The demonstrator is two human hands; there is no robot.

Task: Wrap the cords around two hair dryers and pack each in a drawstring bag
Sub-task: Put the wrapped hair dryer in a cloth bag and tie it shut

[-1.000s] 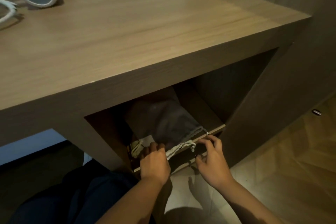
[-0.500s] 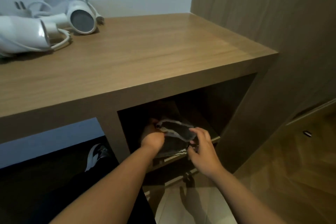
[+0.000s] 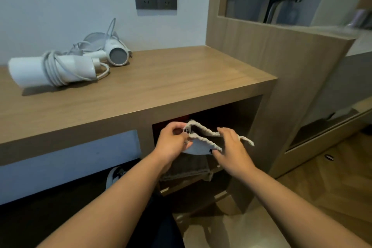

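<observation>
Both hands pinched the bag (image 3: 198, 143) by its corded mouth in front of the cubby: left hand (image 3: 173, 143) at its 9 o'clock, right hand (image 3: 229, 147) at 3. It looked soft, light and floppy, best held at the rim. The dryers (image 3: 54, 70) lay on the desk (image 3: 161, 86) toward 10 o'clock; the far one was partly hidden, its cord hard to make out

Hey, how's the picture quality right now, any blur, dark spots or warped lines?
Head view: hands and drawstring bag fairly sharp; upper right corner smeared by motion blur; the cubby under the desk is deep in shadow; wide-angle lens bends the desk edges; soft sheen on the desktop.
</observation>
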